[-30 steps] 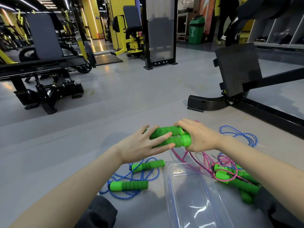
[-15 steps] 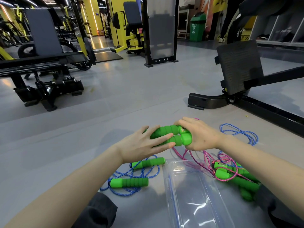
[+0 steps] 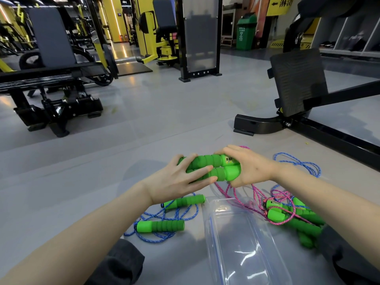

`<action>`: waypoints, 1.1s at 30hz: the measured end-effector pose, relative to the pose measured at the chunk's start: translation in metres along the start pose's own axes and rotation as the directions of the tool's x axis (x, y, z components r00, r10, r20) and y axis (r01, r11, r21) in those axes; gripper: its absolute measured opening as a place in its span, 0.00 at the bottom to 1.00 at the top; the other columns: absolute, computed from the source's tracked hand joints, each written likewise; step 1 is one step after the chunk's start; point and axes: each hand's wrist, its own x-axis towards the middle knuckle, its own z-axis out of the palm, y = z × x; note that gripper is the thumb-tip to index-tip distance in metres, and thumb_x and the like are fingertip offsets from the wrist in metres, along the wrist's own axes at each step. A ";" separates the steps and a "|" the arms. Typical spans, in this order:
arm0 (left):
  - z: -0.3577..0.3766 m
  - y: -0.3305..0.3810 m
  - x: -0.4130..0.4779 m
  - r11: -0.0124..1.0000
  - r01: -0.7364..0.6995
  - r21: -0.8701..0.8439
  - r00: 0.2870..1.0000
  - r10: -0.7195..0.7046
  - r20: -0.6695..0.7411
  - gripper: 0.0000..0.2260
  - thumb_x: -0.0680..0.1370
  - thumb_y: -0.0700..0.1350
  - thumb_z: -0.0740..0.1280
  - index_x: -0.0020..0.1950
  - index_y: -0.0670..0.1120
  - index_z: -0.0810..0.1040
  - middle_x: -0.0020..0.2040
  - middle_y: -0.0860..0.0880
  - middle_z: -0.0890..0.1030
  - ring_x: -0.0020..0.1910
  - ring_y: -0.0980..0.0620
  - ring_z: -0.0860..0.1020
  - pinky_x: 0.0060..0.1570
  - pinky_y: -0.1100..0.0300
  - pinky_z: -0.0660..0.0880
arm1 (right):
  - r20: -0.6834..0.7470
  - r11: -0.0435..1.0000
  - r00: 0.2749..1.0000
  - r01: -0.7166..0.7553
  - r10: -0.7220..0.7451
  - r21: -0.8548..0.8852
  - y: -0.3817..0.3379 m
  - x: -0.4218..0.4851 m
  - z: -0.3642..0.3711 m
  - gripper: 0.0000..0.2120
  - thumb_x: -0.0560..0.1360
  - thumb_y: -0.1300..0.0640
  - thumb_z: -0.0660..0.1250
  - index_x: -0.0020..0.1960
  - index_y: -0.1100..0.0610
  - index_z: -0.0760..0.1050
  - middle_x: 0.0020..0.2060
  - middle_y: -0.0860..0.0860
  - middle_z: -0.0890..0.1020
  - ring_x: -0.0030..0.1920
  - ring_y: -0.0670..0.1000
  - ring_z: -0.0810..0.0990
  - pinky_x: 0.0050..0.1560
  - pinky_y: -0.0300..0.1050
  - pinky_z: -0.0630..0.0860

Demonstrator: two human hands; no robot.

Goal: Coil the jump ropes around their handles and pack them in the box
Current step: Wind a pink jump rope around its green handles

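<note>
Landmark = clear box (image 3: 246,254). It lies on the grey floor (image 3: 164,120) directly in front of you, btw your knees, long axis running away from you. Thin blue line along its L wall.

**Task item:** handle pair (image 3: 213,168). Two green foam handles stacked side by side, roughly level, ends pointing L–R. You hold them just beyond the box's far end; they appear to be off the floor.

**L hand** (image 3: 178,179): fingers straight, a bit spread, laid flat across the L half of the pair. Pressing, not wrapped round. Can't tell where the thumb sits.

**R hand** (image 3: 253,168): curled round the R end of the pair, fingers over the top, thumb tucked under. Firm hold.

**Pink rope** (image 3: 234,194): drops from the R end of the pair and trails loose on the floor past the box's far R corner.

**R of box:**
- Bundle (image 3: 287,217) of green handles w/ pink cord wound over them, close to the box's R wall.
- Spare blue rope (image 3: 298,164) in loose loops, further out, beyond the box's far R corner.

**L of box:**
- Tangled blue rope (image 3: 164,218), uncoiled.
- Near handle (image 3: 184,201) just off the box's far L corner.
- Far handle (image 3: 160,226) further L of the box, closer to you.

**Background:**
- Black bench frame w/ footplate (image 3: 298,83) well beyond the box, R side.
- Weight machine (image 3: 51,79) well beyond it, L side.
- Green bin (image 3: 244,31) far back.
</note>
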 end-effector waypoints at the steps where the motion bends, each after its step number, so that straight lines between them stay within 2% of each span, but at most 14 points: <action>1: 0.000 -0.001 -0.002 1.000 -0.016 0.002 1.000 0.016 -0.011 0.18 0.83 0.40 0.49 0.71 0.49 0.67 0.65 0.45 0.71 0.54 0.34 0.76 0.44 0.48 0.73 | 0.048 0.980 0.995 -0.091 0.084 0.177 -0.004 0.000 -0.004 0.31 0.58 0.44 0.72 0.60 0.49 0.72 0.47 0.43 0.77 0.48 0.44 0.77 0.48 0.38 0.74; 4: -0.002 -0.001 -0.006 0.999 -0.034 -0.003 0.998 0.034 -0.044 0.16 0.84 0.41 0.52 0.71 0.49 0.67 0.64 0.46 0.74 0.55 0.33 0.76 0.45 0.47 0.74 | 0.256 0.645 0.937 -0.348 0.237 0.680 -0.005 -0.001 -0.014 0.25 0.71 0.36 0.61 0.58 0.52 0.76 0.51 0.49 0.82 0.50 0.46 0.79 0.52 0.39 0.73; 6: -0.003 -0.002 -0.008 1.000 -0.026 0.007 0.998 0.026 -0.048 0.17 0.83 0.40 0.52 0.71 0.49 0.67 0.65 0.47 0.72 0.56 0.33 0.74 0.47 0.47 0.73 | 0.267 0.473 0.929 -0.361 0.256 0.804 -0.002 -0.002 -0.014 0.27 0.74 0.37 0.52 0.53 0.56 0.77 0.45 0.51 0.82 0.44 0.48 0.79 0.49 0.42 0.72; 9: -0.003 -0.005 -0.010 0.999 0.008 0.031 0.999 -0.006 -0.052 0.19 0.81 0.38 0.53 0.71 0.49 0.67 0.66 0.47 0.72 0.56 0.34 0.74 0.47 0.47 0.72 | 0.232 0.248 0.911 -0.325 0.339 0.913 -0.004 -0.001 -0.005 0.25 0.80 0.42 0.47 0.50 0.58 0.75 0.33 0.49 0.81 0.31 0.46 0.78 0.33 0.38 0.73; 11: -0.004 -0.007 -0.010 0.998 0.045 0.050 0.998 -0.042 -0.053 0.20 0.80 0.38 0.56 0.71 0.48 0.67 0.66 0.47 0.72 0.56 0.34 0.75 0.47 0.48 0.72 | 0.210 0.132 0.901 -0.278 0.379 0.952 -0.006 0.003 0.001 0.22 0.81 0.45 0.48 0.54 0.58 0.75 0.37 0.51 0.81 0.30 0.48 0.78 0.30 0.38 0.72; 14: -0.004 -0.011 -0.008 0.985 0.159 0.063 0.986 -0.155 -0.069 0.22 0.78 0.34 0.53 0.71 0.47 0.66 0.67 0.45 0.72 0.56 0.33 0.75 0.44 0.48 0.73 | 0.090 0.202 0.873 -0.210 0.480 0.957 -0.005 0.008 0.010 0.17 0.81 0.48 0.49 0.48 0.55 0.72 0.33 0.53 0.74 0.22 0.47 0.65 0.27 0.39 0.65; 15: -0.004 -0.013 -0.008 0.975 0.212 0.066 0.975 -0.206 -0.081 0.23 0.78 0.33 0.51 0.71 0.47 0.66 0.68 0.45 0.71 0.56 0.34 0.73 0.44 0.49 0.73 | 0.026 0.299 0.847 -0.217 0.532 0.929 -0.005 0.010 0.013 0.17 0.82 0.49 0.49 0.46 0.55 0.71 0.32 0.55 0.73 0.20 0.47 0.62 0.27 0.40 0.64; 17: -0.003 -0.016 -0.007 0.950 0.300 0.083 0.952 -0.291 -0.099 0.24 0.77 0.32 0.48 0.71 0.47 0.65 0.68 0.46 0.68 0.57 0.34 0.71 0.43 0.49 0.73 | -0.162 0.596 0.800 -0.278 0.578 0.754 -0.008 0.010 0.021 0.16 0.82 0.52 0.48 0.48 0.57 0.73 0.32 0.56 0.74 0.19 0.45 0.64 0.28 0.41 0.64; 19: -0.002 -0.020 -0.008 0.939 0.321 0.119 0.945 -0.310 -0.108 0.23 0.78 0.33 0.48 0.70 0.47 0.66 0.67 0.45 0.68 0.56 0.34 0.71 0.43 0.48 0.72 | -0.316 0.818 0.812 -0.305 0.491 0.488 -0.014 0.010 0.032 0.17 0.82 0.54 0.48 0.52 0.60 0.73 0.32 0.55 0.74 0.27 0.45 0.72 0.34 0.41 0.68; 20: -0.002 -0.022 -0.009 0.941 0.307 0.139 0.950 -0.294 -0.107 0.23 0.78 0.33 0.48 0.70 0.47 0.67 0.67 0.45 0.70 0.55 0.34 0.72 0.43 0.48 0.72 | -0.333 0.867 0.830 -0.311 0.447 0.390 -0.018 0.009 0.037 0.18 0.82 0.53 0.47 0.53 0.62 0.73 0.32 0.54 0.74 0.34 0.50 0.75 0.40 0.44 0.69; 23: -0.004 -0.027 -0.013 0.955 0.227 0.189 0.974 -0.218 -0.070 0.20 0.80 0.34 0.50 0.68 0.46 0.70 0.63 0.45 0.77 0.52 0.33 0.76 0.44 0.47 0.72 | -0.226 0.888 0.874 -0.365 0.430 0.279 -0.029 0.013 0.045 0.14 0.82 0.52 0.48 0.46 0.59 0.68 0.34 0.57 0.74 0.38 0.63 0.76 0.43 0.50 0.72; 27: -0.002 -0.024 -0.019 0.957 0.181 0.227 0.982 -0.188 0.010 0.20 0.81 0.35 0.49 0.67 0.46 0.71 0.61 0.45 0.79 0.52 0.33 0.77 0.45 0.47 0.72 | 0.030 0.888 0.904 -0.425 0.427 0.175 -0.044 0.020 0.034 0.13 0.80 0.55 0.52 0.38 0.56 0.61 0.31 0.55 0.73 0.28 0.53 0.71 0.32 0.44 0.68; 31: -0.006 -0.025 -0.021 0.965 0.144 0.219 0.983 -0.165 0.084 0.26 0.81 0.34 0.41 0.65 0.45 0.76 0.59 0.44 0.80 0.50 0.32 0.78 0.41 0.47 0.74 | 0.200 0.917 0.901 -0.398 0.386 0.022 -0.046 0.020 0.010 0.12 0.79 0.53 0.56 0.37 0.53 0.62 0.27 0.51 0.72 0.25 0.52 0.75 0.35 0.44 0.70; 33: -0.006 -0.024 -0.022 0.967 0.132 0.218 0.983 -0.157 0.100 0.26 0.81 0.34 0.40 0.65 0.44 0.75 0.59 0.44 0.80 0.49 0.32 0.78 0.40 0.47 0.74 | 0.251 0.920 0.896 -0.390 0.367 0.046 -0.042 0.018 -0.002 0.08 0.78 0.52 0.59 0.41 0.52 0.68 0.27 0.52 0.71 0.27 0.53 0.75 0.36 0.43 0.69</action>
